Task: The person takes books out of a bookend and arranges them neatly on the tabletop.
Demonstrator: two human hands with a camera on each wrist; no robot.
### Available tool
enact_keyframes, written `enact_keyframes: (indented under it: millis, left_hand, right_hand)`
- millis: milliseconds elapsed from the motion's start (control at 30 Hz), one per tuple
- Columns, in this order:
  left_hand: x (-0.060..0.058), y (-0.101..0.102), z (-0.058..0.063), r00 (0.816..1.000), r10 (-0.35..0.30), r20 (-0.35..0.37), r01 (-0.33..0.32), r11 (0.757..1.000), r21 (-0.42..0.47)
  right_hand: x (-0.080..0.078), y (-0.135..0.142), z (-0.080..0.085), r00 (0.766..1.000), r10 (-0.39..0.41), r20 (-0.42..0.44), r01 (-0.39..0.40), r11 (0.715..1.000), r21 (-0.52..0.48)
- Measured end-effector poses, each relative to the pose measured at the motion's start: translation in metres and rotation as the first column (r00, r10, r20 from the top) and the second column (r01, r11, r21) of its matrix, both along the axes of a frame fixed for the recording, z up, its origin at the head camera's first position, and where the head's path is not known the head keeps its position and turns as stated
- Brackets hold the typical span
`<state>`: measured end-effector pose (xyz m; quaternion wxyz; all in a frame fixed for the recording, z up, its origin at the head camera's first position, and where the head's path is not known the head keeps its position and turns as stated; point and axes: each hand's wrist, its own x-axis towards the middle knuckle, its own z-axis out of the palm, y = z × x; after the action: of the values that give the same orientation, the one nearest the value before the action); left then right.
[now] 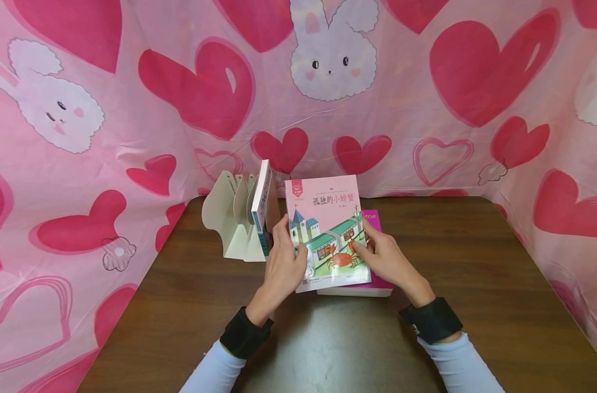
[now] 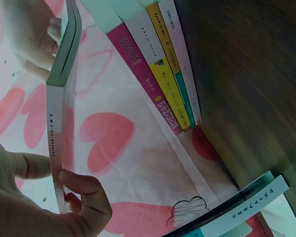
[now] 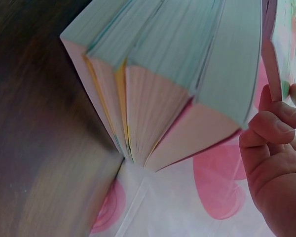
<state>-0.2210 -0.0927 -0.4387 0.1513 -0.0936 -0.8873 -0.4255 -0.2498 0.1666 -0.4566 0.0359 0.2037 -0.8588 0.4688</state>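
Note:
Both hands hold a thin pink picture book with a red crab and a green train on its cover. My left hand pinches its left side, thumb on the cover; in the left wrist view the fingers grip near the spine. On the opposite edge my right hand pinches with the thumb on the front and curled fingers behind. Behind and below the picture book lies a stack of several books, topped by a magenta book, which it partly covers in the head view.
Left of the hands stands a cream book rack with upright dividers. A book with a white and teal spine stands in it, close to the left hand. All rest on a dark wooden table, with a pink heart-patterned cloth behind.

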Motion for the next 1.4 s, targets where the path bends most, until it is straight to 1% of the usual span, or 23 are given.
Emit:
enact_keyframes:
  millis: [267,433,667,933,1233,1400]
  left_hand:
    - [-0.006,0.004,-0.002,0.999,0.003,0.034,-0.003,1.0,0.007]
    - [-0.01,0.005,-0.004,0.998,-0.005,0.059,0.004,1.0,0.019]
    - [-0.013,0.008,-0.004,0.998,-0.015,0.067,0.014,1.0,0.019]
    - [-0.019,0.012,-0.009,0.995,-0.042,0.096,0.039,0.999,0.027]
    - [-0.024,0.015,-0.009,0.989,-0.061,0.137,0.06,0.998,0.011]
    - [-0.026,0.016,-0.011,0.986,-0.067,0.152,0.068,0.998,-0.005]
  right_hand:
    - [-0.003,0.003,-0.001,1.0,-0.007,0.002,0.007,1.0,0.02]
    - [-0.003,0.005,0.0,1.0,-0.006,0.019,0.006,1.0,0.022]
    - [-0.003,0.008,0.0,0.999,-0.038,0.033,0.036,0.998,0.055]
    - [-0.003,0.01,0.002,0.997,-0.057,0.058,0.053,0.996,0.077]
    - [-0.004,0.015,0.004,0.992,-0.079,0.098,0.069,0.992,0.107]
    - [-0.004,0.015,0.004,0.99,-0.073,0.117,0.059,0.991,0.117]
